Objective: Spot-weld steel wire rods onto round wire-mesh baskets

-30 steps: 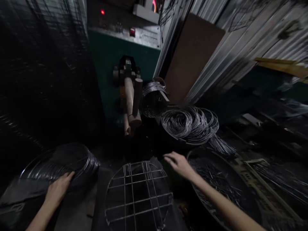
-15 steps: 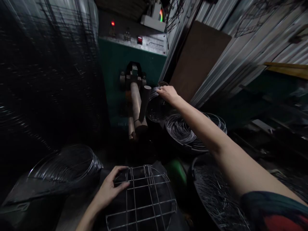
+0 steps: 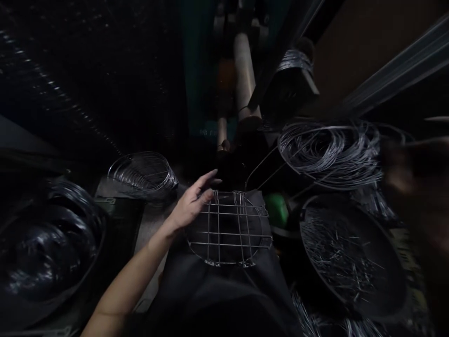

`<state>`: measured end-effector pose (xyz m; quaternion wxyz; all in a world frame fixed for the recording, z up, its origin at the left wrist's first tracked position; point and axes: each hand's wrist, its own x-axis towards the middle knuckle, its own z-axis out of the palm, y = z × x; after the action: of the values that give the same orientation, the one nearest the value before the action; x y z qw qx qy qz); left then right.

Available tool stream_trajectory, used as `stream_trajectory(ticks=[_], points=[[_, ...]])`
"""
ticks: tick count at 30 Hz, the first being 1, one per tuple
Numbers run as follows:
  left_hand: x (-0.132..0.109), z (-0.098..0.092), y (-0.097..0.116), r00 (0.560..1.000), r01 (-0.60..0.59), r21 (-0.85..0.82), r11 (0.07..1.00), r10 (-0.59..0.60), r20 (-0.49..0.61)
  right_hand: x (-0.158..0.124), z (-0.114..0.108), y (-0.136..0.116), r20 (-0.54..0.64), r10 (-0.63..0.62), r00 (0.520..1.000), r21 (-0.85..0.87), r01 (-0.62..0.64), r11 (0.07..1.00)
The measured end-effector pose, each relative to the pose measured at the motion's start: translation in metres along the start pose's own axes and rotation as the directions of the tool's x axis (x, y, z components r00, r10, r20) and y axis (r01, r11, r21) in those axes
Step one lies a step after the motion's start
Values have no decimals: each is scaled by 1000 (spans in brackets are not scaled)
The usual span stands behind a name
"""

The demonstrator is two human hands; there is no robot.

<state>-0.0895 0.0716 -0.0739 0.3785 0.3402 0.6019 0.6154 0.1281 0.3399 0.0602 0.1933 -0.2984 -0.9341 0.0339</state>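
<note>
A round wire grid (image 3: 229, 238), crossed by paired straight wires inside a ring, lies flat on dark cloth in front of me. My left hand (image 3: 191, 203) is at its far left edge, fingers stretched out and the thumb close to the rim; I cannot tell whether it touches. At the right edge a dark, motion-smeared shape appears to be my right hand (image 3: 403, 173); its fingers and anything in them cannot be made out. Thin bent wires (image 3: 261, 166) stick out just beyond the grid's far right side.
A green machine (image 3: 199, 107) with a metal cylinder arm (image 3: 244, 65) stands ahead. Coiled wire rings (image 3: 329, 150) fill a tub at right, above a black tub (image 3: 396, 285) of short wires. More rings (image 3: 143, 171) lie at left. A green rounded thing (image 3: 277, 208) sits beside the grid.
My right hand has left the wire rings beside the machine and swung to the right edge. My left hand's fingers have straightened off the grid's rim. The view has tilted down.
</note>
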Motion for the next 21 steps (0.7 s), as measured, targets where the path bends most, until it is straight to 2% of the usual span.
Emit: stream_trajectory(ticks=[2, 3, 4, 7, 10, 12, 14, 17, 21], points=[[-13, 7, 14, 992, 29, -126, 992, -13, 127, -36, 19, -17, -148, 84, 985, -6, -86, 996], [-20, 9, 18, 991, 48, -153, 987, -28, 133, -52, 32, -26, -173, 114, 978, 19, -113, 993], [-26, 8, 20, 994, 65, -151, 986, -51, 93, -67, 47, -35, -138, 136, 981, 61, -129, 990], [-34, -2, 10, 982, 123, -43, 991, -128, -137, -103, 88, -55, 47, 239, 970, 201, -243, 949], [-26, -14, -15, 957, 151, 224, 963, -86, -276, -125, 116, -66, 156, 349, 924, 218, -376, 900], [-18, -17, -32, 952, 122, 449, 885, 23, -305, -132, 126, -69, 187, 358, 915, 206, -393, 896], [-13, -17, -43, 952, 83, 604, 793, 116, -283, -137, 130, -70, 191, 331, 924, 219, -369, 903], [-12, -12, -49, 960, 50, 690, 722, 155, -232, -142, 131, -70, 171, 301, 938, 233, -335, 913], [-13, -11, -51, 966, 22, 764, 645, 182, -182, -148, 132, -66, 191, 300, 935, 220, -339, 915]])
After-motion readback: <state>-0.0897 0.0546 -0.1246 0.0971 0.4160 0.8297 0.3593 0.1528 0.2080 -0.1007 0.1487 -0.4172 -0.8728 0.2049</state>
